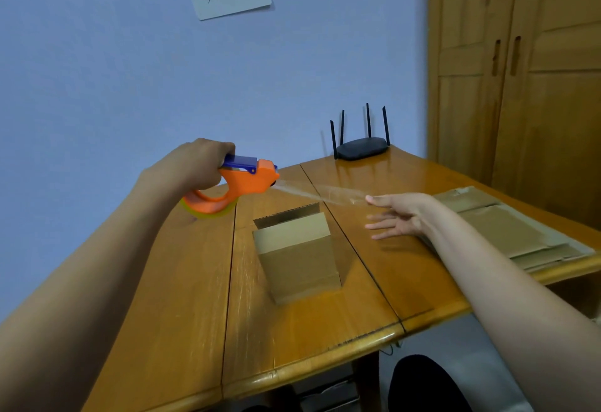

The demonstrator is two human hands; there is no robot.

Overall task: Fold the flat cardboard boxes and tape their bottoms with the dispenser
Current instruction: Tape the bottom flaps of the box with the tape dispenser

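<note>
On my table (169, 297) one folded box (297, 255) stands centre, its bottom untaped as far as I see; a stack of flat boxes (507, 232) waits at right (plenty left). My left hand (198, 164) grips the dispenser (240, 184); my right hand (393, 216), other fingers spread, pinches the tape strip (318, 193) stretched above the box.

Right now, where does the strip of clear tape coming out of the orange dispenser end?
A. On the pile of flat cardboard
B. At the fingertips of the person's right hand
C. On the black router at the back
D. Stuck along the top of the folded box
B: the clear tape stretches in the air from the dispenser, gripped by the left hand, to the thumb and fingertip of the right hand, above the folded box.
</note>
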